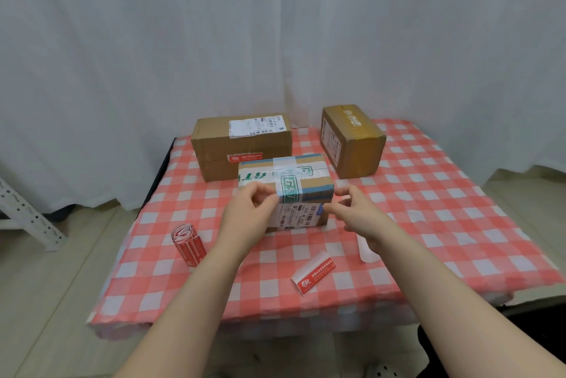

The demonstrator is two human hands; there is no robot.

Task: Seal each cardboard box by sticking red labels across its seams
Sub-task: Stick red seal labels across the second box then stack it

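Observation:
A small cardboard box [303, 169] wrapped in white, green and blue tape stands mid-table with a shipping label on its front. My left hand [248, 213] is at its front left edge, fingers curled and loosely apart, with nothing seen in them. By the box's front right corner is my right hand [360, 213], fingers spread and empty. A roll of red labels [186, 244] lies at the left. One loose red label [315, 275] on white backing lies near the front. A larger box [242, 144] behind carries one red label [245, 157] on its front seam. A third box [352, 140] stands back right.
The table wears a red-and-white checked cloth [428, 209], whose front edge is close to me. A white backing strip [366, 250] lies under my right wrist. White curtains hang behind. A white metal frame [27, 218] stands on the floor at the left.

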